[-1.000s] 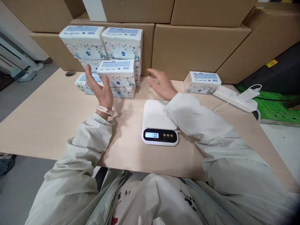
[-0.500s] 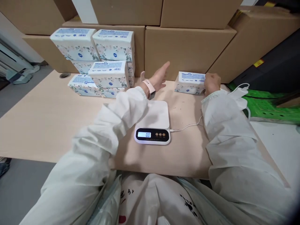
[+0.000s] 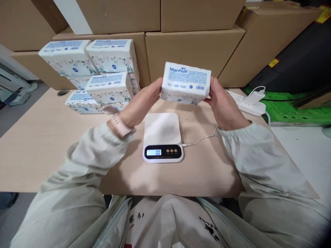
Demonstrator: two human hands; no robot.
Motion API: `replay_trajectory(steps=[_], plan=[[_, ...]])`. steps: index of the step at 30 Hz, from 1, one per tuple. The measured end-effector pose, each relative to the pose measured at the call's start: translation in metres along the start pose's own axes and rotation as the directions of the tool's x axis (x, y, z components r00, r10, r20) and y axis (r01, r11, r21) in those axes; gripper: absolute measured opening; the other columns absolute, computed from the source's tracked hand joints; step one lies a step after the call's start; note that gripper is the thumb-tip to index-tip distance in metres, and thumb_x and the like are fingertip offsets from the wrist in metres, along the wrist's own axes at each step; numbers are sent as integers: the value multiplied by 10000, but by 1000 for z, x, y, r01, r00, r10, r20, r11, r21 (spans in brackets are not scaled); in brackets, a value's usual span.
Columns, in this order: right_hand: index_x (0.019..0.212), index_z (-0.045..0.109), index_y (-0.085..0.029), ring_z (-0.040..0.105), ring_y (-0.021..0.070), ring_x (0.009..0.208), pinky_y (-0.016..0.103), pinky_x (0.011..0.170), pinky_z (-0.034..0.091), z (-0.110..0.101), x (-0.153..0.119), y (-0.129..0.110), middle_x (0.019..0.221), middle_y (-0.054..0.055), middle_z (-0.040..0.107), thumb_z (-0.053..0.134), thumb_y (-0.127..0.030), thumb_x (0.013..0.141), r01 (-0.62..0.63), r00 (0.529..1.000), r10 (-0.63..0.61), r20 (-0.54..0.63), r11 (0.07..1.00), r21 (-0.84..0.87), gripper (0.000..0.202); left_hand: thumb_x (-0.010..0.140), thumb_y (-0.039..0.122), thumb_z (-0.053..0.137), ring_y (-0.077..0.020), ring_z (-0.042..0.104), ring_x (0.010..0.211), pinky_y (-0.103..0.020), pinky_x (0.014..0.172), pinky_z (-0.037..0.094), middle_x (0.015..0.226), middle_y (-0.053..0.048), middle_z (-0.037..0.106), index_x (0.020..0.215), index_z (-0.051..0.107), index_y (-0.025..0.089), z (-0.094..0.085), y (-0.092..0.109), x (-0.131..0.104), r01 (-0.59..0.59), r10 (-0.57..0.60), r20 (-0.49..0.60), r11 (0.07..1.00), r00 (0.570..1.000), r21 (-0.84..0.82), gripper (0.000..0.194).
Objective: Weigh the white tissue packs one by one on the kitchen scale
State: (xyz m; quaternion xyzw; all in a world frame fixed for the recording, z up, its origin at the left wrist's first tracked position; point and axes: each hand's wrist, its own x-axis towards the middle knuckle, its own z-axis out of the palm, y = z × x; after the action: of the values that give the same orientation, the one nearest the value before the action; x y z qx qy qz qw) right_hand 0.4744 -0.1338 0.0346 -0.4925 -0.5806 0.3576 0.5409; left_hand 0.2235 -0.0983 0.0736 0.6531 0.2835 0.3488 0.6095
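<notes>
A Manhua tissue pack point(image 3: 186, 82) is being held aloft between left hand point(image 3: 141, 106) and right hand point(image 3: 224, 105); through slackened pressure, it might be dropped.

Scale point(image 3: 162, 129) on table point(image 3: 51, 151), stacked packs point(image 3: 110, 88) left, boxes point(image 3: 191, 51) behind

We've got brown cartons point(image 3: 192, 57) stacked along the desk point(image 3: 38, 148)'s far side, white power strip point(image 3: 240, 101) back right, plug point(image 3: 254, 99) in. Beyond it we see green plastic point(image 3: 287, 107) and a yellow label point(image 3: 274, 62) on something black.
</notes>
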Motion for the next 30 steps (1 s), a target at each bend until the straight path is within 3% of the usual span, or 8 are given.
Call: replay_trajectory(steps=[4,8,11,14,17,20,23,30], plan=[[1635,519,-442,360,300,1689,579,1435,245,24,-59,-36,1737,-71,503,505,-704,1066,-67,994,73,87,995,-72,626,1106,574,571,-316,285,1715,-492,1442,248,1760,44,439,1605,610,342,-10,7,-96,24,-20,-26,988,999,155,552],[1680,443,-485,265,353,1723,666,1443,133,40,-88,-23,1735,-81,499,555,-805,990,-233,958,247,142,966,-107,768,1067,593,644,-325,282,1714,-509,1437,264,1765,43,419,1640,572,373,-14,-8,-141,168,-153,-101,973,983,159,618],[1667,462,-488,307,328,1707,655,1443,143,46,-94,-6,1715,-69,527,572,-798,987,-314,933,323,159,946,-79,756,1057,593,664,-330,394,1667,-502,1403,342,1715,-8,503,1600,627,332,-20,-24,-148,201,-183,-129,969,974,144,603],[1578,602,-424,461,317,1620,624,1405,287,51,-98,9,1684,-13,572,602,-762,991,-297,952,295,79,955,4,677,1048,621,662,-332,603,1503,-475,1317,455,1549,-90,679,1439,764,233,-30,-47,-144,132,-70,-306,973,949,190,560],[1405,732,-342,676,289,1363,578,1225,520,53,-103,28,1523,60,707,620,-709,1003,-148,962,164,-219,985,86,556,1042,628,647,-282,751,1181,-395,1140,556,1187,-104,829,1071,869,189,-40,-74,-135,19,158,-557,954,815,298,492],[1272,771,-285,731,232,1064,518,1058,589,51,-107,46,1263,82,796,628,-633,1015,-32,871,53,-489,998,52,455,1025,556,649,-223,726,885,-328,925,588,873,-82,792,787,804,186,-45,-96,-131,-6,185,-685,967,705,255,466],[1218,767,-260,698,197,898,475,968,586,46,-107,56,1134,72,789,628,-578,1015,-19,825,43,-564,999,48,402,997,481,666,-205,699,813,-306,853,577,806,-85,754,736,770,174,-46,-108,-132,14,93,-697,989,711,146,417],[1152,757,-225,629,161,713,376,741,519,48,-107,54,1024,56,760,616,-550,1017,-15,827,67,-558,995,97,380,1024,489,621,-226,720,829,-322,843,592,837,-120,764,793,794,155,-50,-110,-131,35,-57,-652,998,756,-47,441]])
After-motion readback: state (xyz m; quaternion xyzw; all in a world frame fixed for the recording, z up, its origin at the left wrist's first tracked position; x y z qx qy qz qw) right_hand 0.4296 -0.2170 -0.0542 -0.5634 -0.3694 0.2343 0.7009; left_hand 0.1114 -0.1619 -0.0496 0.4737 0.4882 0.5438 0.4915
